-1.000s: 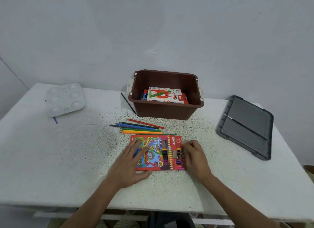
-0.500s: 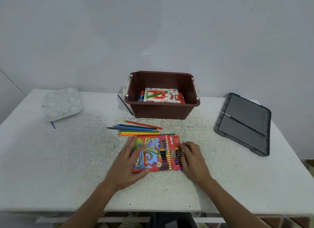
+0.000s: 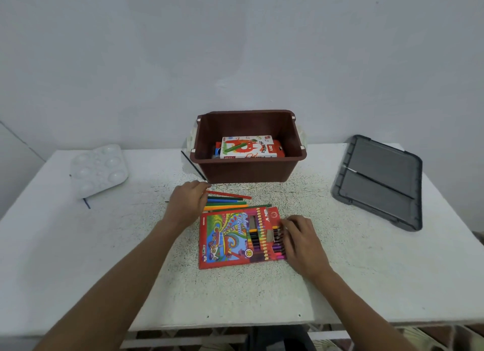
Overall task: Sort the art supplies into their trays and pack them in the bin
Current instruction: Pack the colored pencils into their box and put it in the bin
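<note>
Judged: loose pencils (image 3: 226, 202) behind pencil box (image 3: 225, 236) light, stiff, roll-prone; take bunched, mid-shaft. At their left ends, left grip (image 3: 187, 201), closure undeterminable; right grip (image 3: 301, 239) relaxed, pressing box's right end.

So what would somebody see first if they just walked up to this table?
The bright red colour pencil box in the middle of the table, with the right hand resting on its end. Just behind it, the left hand reaches the loose pencils, and further back a brown bin holds an oil pastels box.
</note>
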### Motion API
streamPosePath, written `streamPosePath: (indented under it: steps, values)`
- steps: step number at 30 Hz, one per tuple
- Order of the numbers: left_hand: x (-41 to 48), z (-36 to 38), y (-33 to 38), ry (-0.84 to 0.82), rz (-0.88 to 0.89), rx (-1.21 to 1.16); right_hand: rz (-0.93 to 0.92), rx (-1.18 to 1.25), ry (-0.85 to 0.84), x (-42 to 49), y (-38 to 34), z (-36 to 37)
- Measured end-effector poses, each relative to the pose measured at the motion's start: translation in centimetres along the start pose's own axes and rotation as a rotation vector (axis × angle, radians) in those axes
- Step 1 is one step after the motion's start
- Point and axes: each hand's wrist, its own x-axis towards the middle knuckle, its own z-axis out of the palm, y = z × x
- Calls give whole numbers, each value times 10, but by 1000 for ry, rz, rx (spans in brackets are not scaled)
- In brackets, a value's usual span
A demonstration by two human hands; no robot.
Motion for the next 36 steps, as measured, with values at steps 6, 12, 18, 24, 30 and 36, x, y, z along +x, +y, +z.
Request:
streamPosePath:
  steps: [6, 12, 18, 24, 30, 36]
  values:
    - [27, 3, 5, -187, 109, 289, 9, -1, -3, 1, 1, 0]
    - [35, -2, 7, -223, 196, 457, -3, 5, 7, 0, 2, 1]
    - [35, 0, 2, -196, 263, 501, -8, 6, 12, 0, 4, 2]
    - [18, 3, 3, 53, 466, 299, -2, 7, 10, 1, 5, 1]
    - [-4, 6, 29, 193, 354, -37, 0, 11, 8, -1, 2, 0]
    - [-19, 3, 69, 122, 104, -473, -11, 7, 3, -2, -1, -2]
